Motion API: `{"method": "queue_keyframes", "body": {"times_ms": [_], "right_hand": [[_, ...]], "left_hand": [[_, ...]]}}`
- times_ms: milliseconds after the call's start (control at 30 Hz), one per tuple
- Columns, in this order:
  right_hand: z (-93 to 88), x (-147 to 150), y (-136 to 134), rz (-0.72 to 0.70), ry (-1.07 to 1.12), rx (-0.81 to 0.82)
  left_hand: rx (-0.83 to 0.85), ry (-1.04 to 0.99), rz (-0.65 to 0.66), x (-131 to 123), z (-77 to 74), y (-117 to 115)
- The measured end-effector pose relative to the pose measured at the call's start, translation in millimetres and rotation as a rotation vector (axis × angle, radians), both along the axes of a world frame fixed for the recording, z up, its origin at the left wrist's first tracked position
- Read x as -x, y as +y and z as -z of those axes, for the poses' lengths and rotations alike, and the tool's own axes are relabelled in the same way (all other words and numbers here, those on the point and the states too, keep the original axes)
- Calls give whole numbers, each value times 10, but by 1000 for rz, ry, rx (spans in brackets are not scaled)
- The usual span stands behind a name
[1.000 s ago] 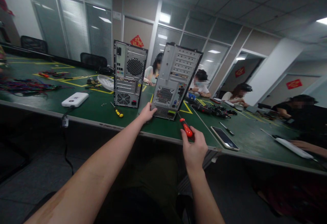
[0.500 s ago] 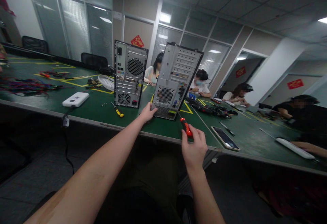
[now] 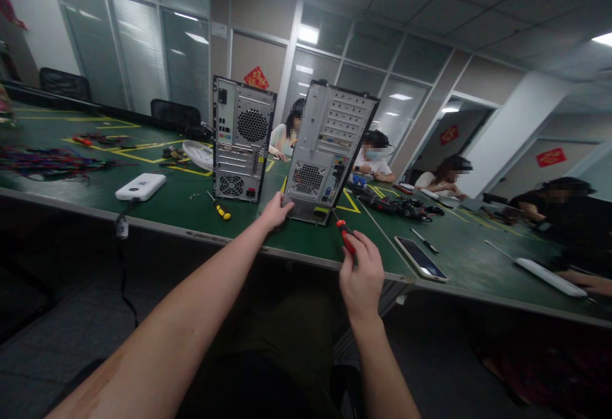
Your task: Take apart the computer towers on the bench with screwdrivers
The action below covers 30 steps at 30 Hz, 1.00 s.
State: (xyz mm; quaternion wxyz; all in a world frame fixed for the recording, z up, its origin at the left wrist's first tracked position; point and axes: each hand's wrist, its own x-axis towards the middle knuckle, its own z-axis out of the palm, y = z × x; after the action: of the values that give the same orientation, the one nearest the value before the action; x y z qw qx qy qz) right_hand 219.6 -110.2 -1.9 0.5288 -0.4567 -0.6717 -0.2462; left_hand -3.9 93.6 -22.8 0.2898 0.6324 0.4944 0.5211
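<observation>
Two grey computer towers stand on the green table [image 3: 182, 212], rear panels toward me. My left hand [image 3: 276, 210] reaches out and grips the bottom left corner of the right tower [image 3: 329, 148], fingers curled on its edge. My right hand [image 3: 362, 273] is closed round a red-handled screwdriver [image 3: 345, 236], whose shaft points at the tower's lower right corner. The left tower [image 3: 242, 138] stands apart, untouched.
A yellow-handled screwdriver [image 3: 220, 210], a white box [image 3: 140, 186] with a hanging cable, a white fan guard [image 3: 198, 153] and coloured wires [image 3: 48, 162] lie left. A phone [image 3: 421, 257], a small tool [image 3: 423, 240] and a white power strip [image 3: 547, 276] lie right. Several people sit beyond.
My right hand has closed more tightly round the red screwdriver and lifted it slightly toward the right tower. My left hand has stayed on the tower's corner.
</observation>
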Motion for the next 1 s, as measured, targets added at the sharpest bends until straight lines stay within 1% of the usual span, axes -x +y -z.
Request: {"method": "queue_keyframes", "body": {"times_ms": [167,367,500,600,767,1000], "right_hand": [[-24,20,-12,58,94,-52],[-6,-25,-2,8,28,16],[-9,-19,-2,-2,-26,24],[-25,10,-15,-9,14,9],[-33,19,-29,44,103,-19],[11,-46,-12,-1,14,46]], "left_hand": [[8,8,-13,-3,-8,-12],[10,33,-20,1,-31,-38],[13,34,-27,-2,-32,-36],[13,24,-23,-6,-29,-35],[-6,42,-42,-9,-35,-45],[8,31,-31,-10,-41,-54]]}}
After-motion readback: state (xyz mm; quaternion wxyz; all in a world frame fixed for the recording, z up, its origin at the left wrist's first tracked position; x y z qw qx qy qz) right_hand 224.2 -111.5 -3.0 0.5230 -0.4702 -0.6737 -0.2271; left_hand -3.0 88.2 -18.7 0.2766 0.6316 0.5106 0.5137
